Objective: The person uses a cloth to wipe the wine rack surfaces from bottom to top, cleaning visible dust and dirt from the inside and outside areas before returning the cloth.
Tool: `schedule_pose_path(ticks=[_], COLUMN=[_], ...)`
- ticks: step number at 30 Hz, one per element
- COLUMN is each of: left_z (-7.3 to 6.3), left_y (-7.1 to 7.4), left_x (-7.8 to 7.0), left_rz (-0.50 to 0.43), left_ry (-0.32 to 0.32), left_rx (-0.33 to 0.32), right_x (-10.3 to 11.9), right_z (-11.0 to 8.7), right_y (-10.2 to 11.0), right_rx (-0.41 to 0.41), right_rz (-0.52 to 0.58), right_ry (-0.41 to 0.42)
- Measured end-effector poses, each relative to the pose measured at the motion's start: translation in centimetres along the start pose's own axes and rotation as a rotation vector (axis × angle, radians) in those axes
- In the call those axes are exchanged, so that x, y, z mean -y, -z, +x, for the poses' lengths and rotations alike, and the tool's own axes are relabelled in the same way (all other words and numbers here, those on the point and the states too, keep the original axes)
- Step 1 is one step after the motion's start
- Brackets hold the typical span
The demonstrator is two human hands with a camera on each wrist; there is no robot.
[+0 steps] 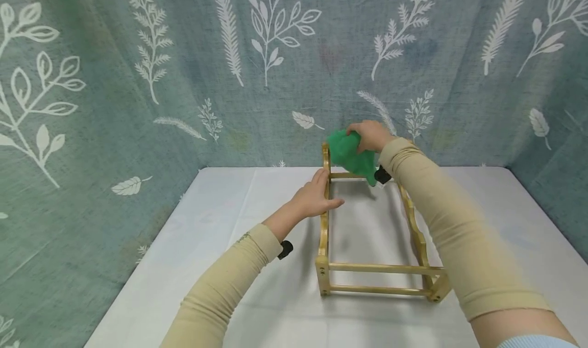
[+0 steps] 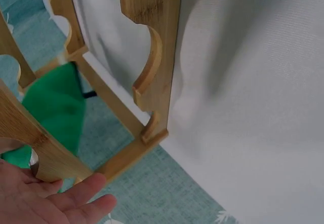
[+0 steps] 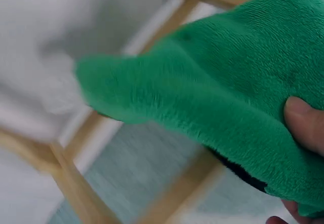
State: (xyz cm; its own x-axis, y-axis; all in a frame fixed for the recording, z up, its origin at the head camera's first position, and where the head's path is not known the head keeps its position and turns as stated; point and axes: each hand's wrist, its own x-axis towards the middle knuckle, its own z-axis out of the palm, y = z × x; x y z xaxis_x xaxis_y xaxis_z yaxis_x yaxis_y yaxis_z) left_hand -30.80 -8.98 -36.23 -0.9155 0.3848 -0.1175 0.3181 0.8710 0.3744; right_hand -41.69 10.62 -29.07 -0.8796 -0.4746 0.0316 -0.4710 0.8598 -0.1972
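A green plush cloth hangs from my right hand over the far end of a wooden rack. In the right wrist view, the thumb presses on the fuzzy green cloth, whose dark edge shows underneath. My left hand lies along the rack's left side rail, thumb reaching across it. Extended fingers show beside the scalloped wood in the left wrist view. Behind that rail, the cloth hangs near the far crossbar.
The rack stands on a table with a white cover. Its near end has two crossbars, and its side rails carry curved notches. A grey-green curtain with white leaf prints hangs behind and to both sides. Dark wrist cameras sit at both wrists.
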Motion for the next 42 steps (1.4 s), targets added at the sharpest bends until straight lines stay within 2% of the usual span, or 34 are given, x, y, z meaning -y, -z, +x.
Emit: schedule_pose_path(ticks=[5, 10, 14, 18, 21, 23, 26, 30, 34, 37, 40, 42], left_z=[0.1, -0.1, -0.2, -0.1, -0.1, -0.2, -0.4, -0.3, -0.2, -0.1, 0.1, 0.2], left_y=[-0.4, -0.6, -0.7, -0.7, -0.7, -0.6, -0.5, -0.5, -0.5, -0.5, -0.4, -0.3], left_x=[-0.1, 0.0, 0.1, 0.3, 0.3, 0.3, 0.4, 0.4, 0.3, 0.1, -0.1, -0.2], left_rz=[0.000, -0.017, -0.031, -0.036, -0.039, -0.031, -0.021, -0.019, -0.021, -0.025, -0.020, -0.016], left_ry=[0.005, 0.002, 0.002, -0.004, -0.006, 0.002, 0.010, -0.002, -0.010, -0.013, -0.020, -0.024], left_rx=[-0.009, -0.014, -0.009, -0.012, -0.014, -0.008, -0.010, -0.021, -0.010, -0.005, -0.008, -0.008], right_x=[-1.2, -2.4, -3.6, -5.1, -6.3, -7.0, -8.2, -9.6, -10.5, -10.8, -11.1, -11.4], right_z=[-2.3, -6.3, -10.6, -15.5, -19.0, -21.0, -23.5, -26.2, -28.5, -29.6, -30.2, -30.2], right_y=[4.7, 8.7, 10.5, 10.8, 9.6, 7.9, 4.5, -0.6, -4.9, -7.4, -8.9, -9.5], right_rx=[0.005, -0.067, -0.164, -0.309, -0.443, -0.526, -0.633, -0.710, -0.699, -0.655, -0.554, -0.446], right_rz=[0.084, 0.136, 0.106, 0.061, 0.038, 0.001, -0.074, -0.098, -0.034, 0.035, 0.137, 0.219], right_ry=[-0.030, -0.064, -0.072, -0.092, -0.117, -0.132, -0.142, -0.156, -0.151, -0.148, -0.162, -0.205])
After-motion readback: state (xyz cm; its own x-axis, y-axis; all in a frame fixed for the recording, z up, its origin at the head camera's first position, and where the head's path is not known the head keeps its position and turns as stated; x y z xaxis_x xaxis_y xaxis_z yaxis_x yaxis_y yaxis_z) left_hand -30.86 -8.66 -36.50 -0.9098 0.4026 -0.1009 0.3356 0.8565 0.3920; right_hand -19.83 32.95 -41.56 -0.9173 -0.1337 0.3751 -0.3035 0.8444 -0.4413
